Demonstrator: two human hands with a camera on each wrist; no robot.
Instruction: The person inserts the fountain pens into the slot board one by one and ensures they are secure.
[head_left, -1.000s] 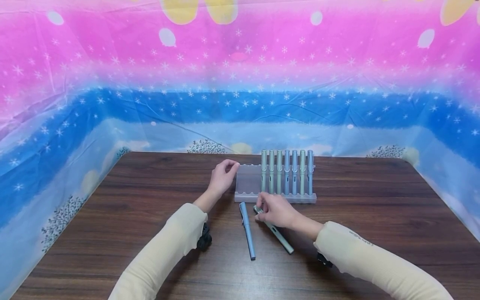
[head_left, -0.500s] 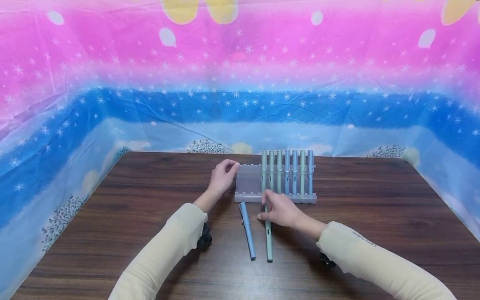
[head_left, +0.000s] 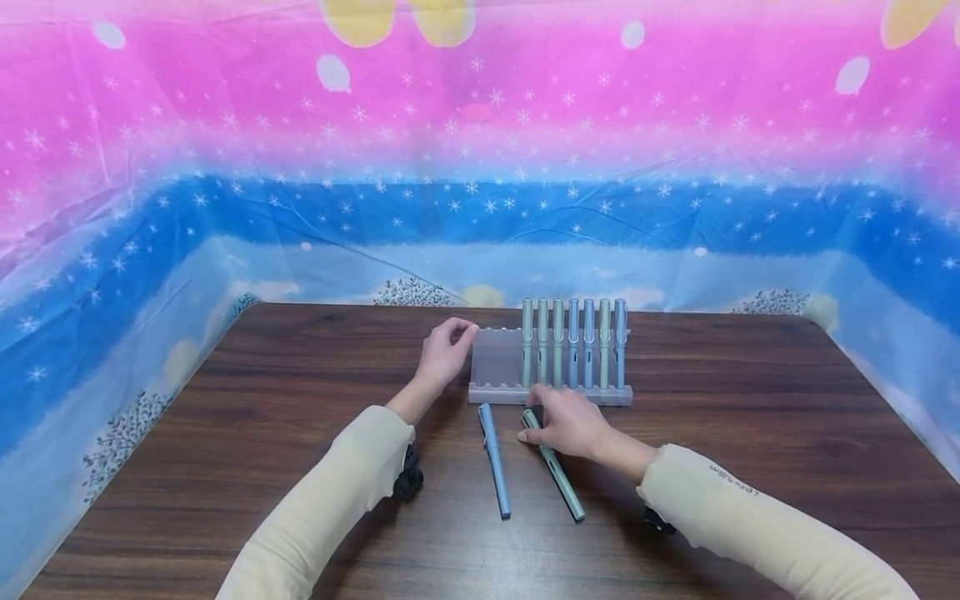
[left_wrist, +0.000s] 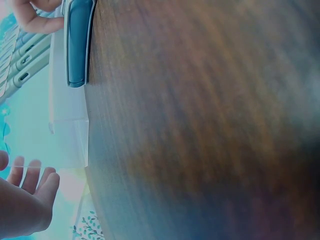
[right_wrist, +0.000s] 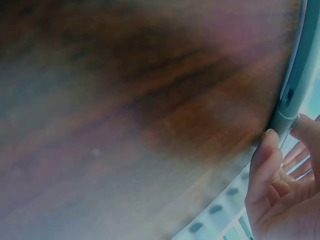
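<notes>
A clear pen rack stands on the table, with several green and blue capped pens upright in its right-hand slots. My left hand pinches the rack's upper left corner; the left wrist view shows that hand at the rack's clear edge. In front of the rack, my right hand pinches a green pen near its cap end, and its other end slants toward the near right. Thumb and finger meet the pen in the right wrist view. A blue pen lies to the left, untouched.
The dark wooden table spreads around the rack on all sides. A patterned pink and blue cloth hangs along its back and sides. Bare slots fill the rack's left part.
The green pen swung from slanted to nearly straight, then back to slanting toward the near right. My right hand shifted slightly right. The left hand and the rack stayed put.
</notes>
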